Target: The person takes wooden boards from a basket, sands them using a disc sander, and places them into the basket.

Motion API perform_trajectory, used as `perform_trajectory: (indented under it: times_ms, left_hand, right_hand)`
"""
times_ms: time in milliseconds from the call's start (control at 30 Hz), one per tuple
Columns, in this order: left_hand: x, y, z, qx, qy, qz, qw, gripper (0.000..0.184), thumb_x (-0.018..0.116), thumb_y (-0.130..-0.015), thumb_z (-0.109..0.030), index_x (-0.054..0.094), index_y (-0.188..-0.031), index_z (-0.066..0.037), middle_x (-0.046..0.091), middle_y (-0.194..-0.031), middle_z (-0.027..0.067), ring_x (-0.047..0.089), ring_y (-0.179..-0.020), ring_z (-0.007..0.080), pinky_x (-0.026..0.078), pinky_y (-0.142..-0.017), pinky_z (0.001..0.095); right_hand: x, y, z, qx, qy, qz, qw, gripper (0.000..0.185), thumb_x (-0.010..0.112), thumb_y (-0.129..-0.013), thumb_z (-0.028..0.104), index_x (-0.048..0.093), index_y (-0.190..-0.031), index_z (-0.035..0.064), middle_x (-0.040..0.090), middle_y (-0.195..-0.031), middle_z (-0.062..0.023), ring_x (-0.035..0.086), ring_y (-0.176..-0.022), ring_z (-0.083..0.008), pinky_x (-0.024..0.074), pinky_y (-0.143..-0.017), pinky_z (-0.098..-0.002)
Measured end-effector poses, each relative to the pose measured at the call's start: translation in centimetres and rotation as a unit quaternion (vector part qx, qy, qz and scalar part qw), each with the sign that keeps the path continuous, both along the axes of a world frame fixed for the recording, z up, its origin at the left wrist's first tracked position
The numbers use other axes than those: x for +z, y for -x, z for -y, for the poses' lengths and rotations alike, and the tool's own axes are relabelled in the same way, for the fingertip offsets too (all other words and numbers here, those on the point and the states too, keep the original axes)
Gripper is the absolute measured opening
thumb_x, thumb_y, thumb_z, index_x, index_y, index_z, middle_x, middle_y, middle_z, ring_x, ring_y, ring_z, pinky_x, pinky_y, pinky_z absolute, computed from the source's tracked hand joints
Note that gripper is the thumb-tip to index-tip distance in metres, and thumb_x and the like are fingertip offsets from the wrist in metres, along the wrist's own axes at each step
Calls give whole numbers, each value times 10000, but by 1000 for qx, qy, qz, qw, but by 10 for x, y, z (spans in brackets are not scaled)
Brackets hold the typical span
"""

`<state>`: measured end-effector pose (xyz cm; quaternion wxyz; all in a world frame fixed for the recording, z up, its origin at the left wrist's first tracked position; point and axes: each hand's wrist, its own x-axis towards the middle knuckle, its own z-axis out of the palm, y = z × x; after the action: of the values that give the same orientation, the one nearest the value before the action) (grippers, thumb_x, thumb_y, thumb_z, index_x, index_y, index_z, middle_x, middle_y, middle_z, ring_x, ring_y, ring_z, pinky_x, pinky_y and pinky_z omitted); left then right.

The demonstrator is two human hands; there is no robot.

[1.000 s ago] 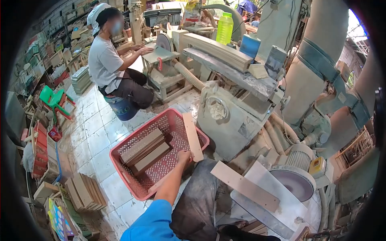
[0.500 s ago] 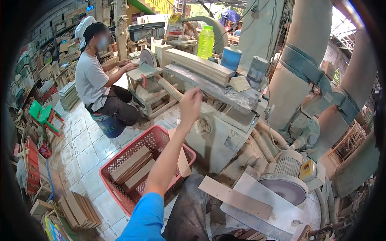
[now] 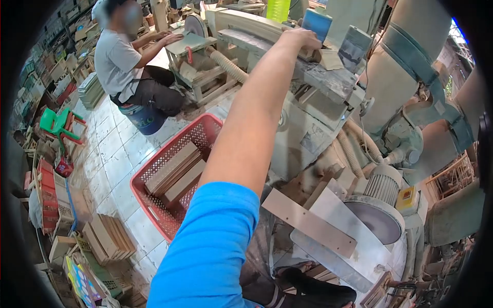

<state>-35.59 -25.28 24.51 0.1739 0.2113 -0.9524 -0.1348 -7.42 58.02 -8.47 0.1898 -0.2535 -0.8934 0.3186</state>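
Observation:
My left hand (image 3: 303, 38) is at the near right end of a stack of long wooden boards (image 3: 246, 21) on the grey machine table (image 3: 328, 79), its fingers curled over the board ends. My right hand is out of view. Below my outstretched arm, a red basket (image 3: 149, 205) holds several wooden boards (image 3: 172, 167); the arm hides its right side. A drilled wooden board (image 3: 308, 220) lies across the metal table (image 3: 349, 223) beside a sanding disc (image 3: 375, 220).
A co-worker (image 3: 120, 64) sits on a blue bucket (image 3: 144, 119) at another disc machine (image 3: 195, 43). A green bottle (image 3: 278, 10) and a blue container (image 3: 316, 24) stand behind the boards. More boards (image 3: 108, 238) are stacked at lower left.
My left hand has moved from the board at the basket's right edge, up and forward to the stack on the machine table. The board on the sander's table stays there.

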Motion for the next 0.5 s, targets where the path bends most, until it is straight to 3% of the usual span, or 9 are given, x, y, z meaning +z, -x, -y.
perform_trajectory:
  times_ms: [33,67,100,167,200,267,400,433,500]
  left_hand:
    - [4,-5,-4,19,27,21,999,582,432,-851,-418,591,-1367,-202,515,-1475,94,406,-1413,335,170,-1141,693]
    - [-2,21,24,16,23,22,999,582,432,-851,-418,591,-1367,-202,515,-1475,94,406,-1413,335,170,-1141,693]
    - [-10,62,68,-34,130,104,986,655,436,-872,-519,479,-1450,-214,432,-1528,114,384,-1425,335,235,-1153,596]
    - [8,2,3,7,23,87,996,758,389,-939,-659,353,-1536,-193,377,-1554,165,366,-1427,347,283,-1172,494]
    - [1,2,7,0,22,88,996,758,389,-939,-659,353,-1536,-193,377,-1554,165,366,-1427,347,283,-1172,494]
    - [-23,16,18,-12,91,-20,996,782,351,-960,-685,327,-1545,-168,399,-1530,181,349,-1431,356,272,-1173,500]
    - [-32,26,33,-40,150,-74,985,764,356,-947,-712,565,-1389,-125,472,-1465,170,379,-1389,386,319,-1130,522]
    - [-39,20,32,-46,136,-141,979,711,399,-942,-689,658,-1272,-115,536,-1387,178,433,-1327,415,336,-1118,518]
    - [-51,8,25,-38,173,-170,969,664,452,-927,-659,660,-1263,-125,557,-1356,175,444,-1313,417,338,-1108,524]
  right_hand:
    - [2,0,1,7,17,-1,1000,492,631,-969,293,580,-1174,-151,618,-1135,-348,604,-1049,-423,479,-955,-436]
    - [5,-1,2,10,34,-3,999,509,630,-970,311,577,-1179,-151,612,-1143,-353,598,-1059,-424,472,-964,-434]
    - [8,0,4,5,30,-1,1000,509,630,-970,311,577,-1179,-151,612,-1143,-353,598,-1059,-424,472,-964,-434]
    - [8,0,8,0,31,3,1000,516,625,-972,324,576,-1188,-142,607,-1151,-350,587,-1083,-422,459,-984,-438]
    - [4,1,6,-7,29,4,1000,516,625,-972,324,576,-1188,-142,607,-1151,-350,587,-1083,-422,459,-984,-438]
    - [-2,4,0,-4,14,10,1000,523,619,-975,337,573,-1201,-132,601,-1169,-341,580,-1099,-423,456,-989,-443]
    - [16,2,20,-10,41,13,999,544,602,-980,363,564,-1230,-118,589,-1207,-330,571,-1112,-418,443,-997,-438]
    - [16,1,17,-11,40,14,999,544,602,-980,363,564,-1230,-118,589,-1207,-330,571,-1112,-418,443,-997,-438]
    - [12,0,13,-1,42,10,999,540,595,-981,363,562,-1246,-106,592,-1205,-324,571,-1102,-418,444,-992,-438]
